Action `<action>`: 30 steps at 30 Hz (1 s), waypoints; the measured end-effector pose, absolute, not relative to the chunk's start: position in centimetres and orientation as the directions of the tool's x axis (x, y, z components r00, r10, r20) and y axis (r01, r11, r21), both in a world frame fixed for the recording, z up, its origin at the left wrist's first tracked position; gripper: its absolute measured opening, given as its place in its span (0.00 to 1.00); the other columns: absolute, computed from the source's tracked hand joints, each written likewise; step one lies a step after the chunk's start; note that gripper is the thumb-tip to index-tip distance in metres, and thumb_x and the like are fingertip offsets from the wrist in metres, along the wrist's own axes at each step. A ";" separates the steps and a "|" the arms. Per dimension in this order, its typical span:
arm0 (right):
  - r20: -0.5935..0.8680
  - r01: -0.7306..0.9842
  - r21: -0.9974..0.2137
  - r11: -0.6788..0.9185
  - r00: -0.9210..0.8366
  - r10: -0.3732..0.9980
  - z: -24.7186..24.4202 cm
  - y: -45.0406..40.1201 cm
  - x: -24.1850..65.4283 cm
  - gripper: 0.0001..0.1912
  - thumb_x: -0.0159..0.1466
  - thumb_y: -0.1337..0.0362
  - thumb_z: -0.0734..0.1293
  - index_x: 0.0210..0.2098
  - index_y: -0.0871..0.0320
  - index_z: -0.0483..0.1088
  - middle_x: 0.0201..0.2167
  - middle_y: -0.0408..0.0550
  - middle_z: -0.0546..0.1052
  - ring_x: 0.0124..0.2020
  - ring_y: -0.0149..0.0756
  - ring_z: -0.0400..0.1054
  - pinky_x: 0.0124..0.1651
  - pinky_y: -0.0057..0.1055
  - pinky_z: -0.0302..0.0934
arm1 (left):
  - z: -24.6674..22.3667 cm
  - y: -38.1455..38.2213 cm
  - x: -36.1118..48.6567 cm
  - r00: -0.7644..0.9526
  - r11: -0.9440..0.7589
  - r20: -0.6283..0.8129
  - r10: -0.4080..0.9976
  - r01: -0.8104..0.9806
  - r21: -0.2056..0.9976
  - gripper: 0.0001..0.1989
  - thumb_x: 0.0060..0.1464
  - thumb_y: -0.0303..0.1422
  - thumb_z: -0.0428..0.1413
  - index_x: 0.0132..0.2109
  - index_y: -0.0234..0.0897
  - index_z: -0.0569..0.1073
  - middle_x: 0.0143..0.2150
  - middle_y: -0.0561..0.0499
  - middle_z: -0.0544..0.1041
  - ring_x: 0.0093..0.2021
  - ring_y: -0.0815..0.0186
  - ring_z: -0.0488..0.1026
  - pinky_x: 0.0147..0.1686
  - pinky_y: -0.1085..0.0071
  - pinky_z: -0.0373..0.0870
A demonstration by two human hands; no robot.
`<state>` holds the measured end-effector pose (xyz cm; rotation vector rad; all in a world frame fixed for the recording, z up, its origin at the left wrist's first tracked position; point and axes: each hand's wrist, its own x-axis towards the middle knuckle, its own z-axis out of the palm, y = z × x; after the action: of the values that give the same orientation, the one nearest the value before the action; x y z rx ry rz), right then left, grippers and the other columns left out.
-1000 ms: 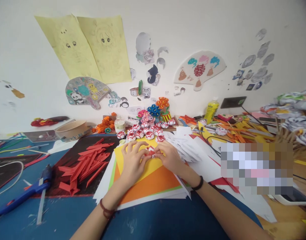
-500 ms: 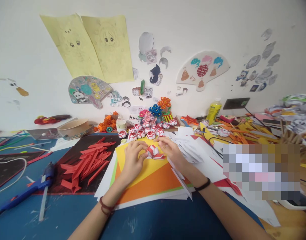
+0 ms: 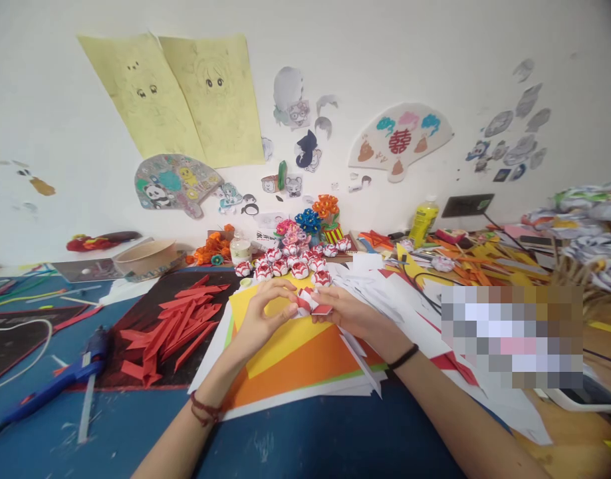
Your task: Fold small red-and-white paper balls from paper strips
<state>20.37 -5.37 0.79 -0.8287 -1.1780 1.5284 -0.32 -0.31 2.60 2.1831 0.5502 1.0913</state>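
Observation:
Between my two hands is a red-and-white folded paper flower (image 3: 305, 301), held above a stack of yellow and orange paper (image 3: 285, 366). My left hand (image 3: 268, 309) has its thumb and fingers closed on the flower's left side. From the right, my right hand (image 3: 348, 311) pinches the flower and a red-edged petal; part of the flower is hidden behind the fingers. Just beyond my hands stand several finished-looking red-and-white paper flowers (image 3: 300, 269). Red folded paper strips (image 3: 173, 326) lie in a heap on a dark mat to the left.
A blue glue gun (image 3: 80, 369) with a glue stick lies at the left on the blue table mat (image 3: 265, 439). White paper strips (image 3: 369, 293) lie right of my hands. A tan bowl (image 3: 148, 258), a yellow bottle (image 3: 423, 223) and paper scraps (image 3: 489, 249) line the back.
My right hand has come in from beside the flower and now grips its right side. The flower has tilted between both hands. The view has shifted slightly.

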 end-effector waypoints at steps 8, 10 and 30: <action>0.050 -0.227 -0.974 -0.018 -0.291 0.955 0.8 -5.5 20.5 0.15 0.56 0.54 0.74 0.34 0.60 0.75 0.30 0.43 0.72 0.30 0.27 0.64 0.33 0.26 0.56 | 2.8 -1.3 0.1 0.534 -0.574 0.476 0.699 0.022 0.818 0.08 0.55 0.36 0.61 0.32 0.38 0.74 0.47 0.48 0.71 0.52 0.58 0.68 0.57 0.59 0.57; 0.047 -0.224 -0.974 -0.027 -0.317 0.947 0.7 -5.4 20.5 0.16 0.56 0.54 0.74 0.33 0.61 0.75 0.29 0.43 0.72 0.29 0.27 0.63 0.33 0.26 0.54 | 2.8 -1.4 0.2 0.530 -0.549 0.458 0.714 0.018 0.835 0.08 0.55 0.36 0.61 0.31 0.37 0.74 0.47 0.47 0.70 0.52 0.58 0.67 0.57 0.59 0.58; 0.042 -0.195 -0.980 -0.028 -0.344 0.938 0.3 -5.7 20.2 0.17 0.57 0.52 0.73 0.34 0.61 0.74 0.30 0.47 0.73 0.30 0.32 0.62 0.35 0.30 0.54 | 2.4 -2.0 0.7 0.517 -0.667 0.497 0.697 0.214 0.713 0.09 0.57 0.38 0.59 0.32 0.39 0.76 0.47 0.48 0.70 0.53 0.58 0.65 0.56 0.60 0.57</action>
<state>20.21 -5.67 0.27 -0.8659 -1.3087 1.5438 0.65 -1.98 2.43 2.1745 0.7391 1.0757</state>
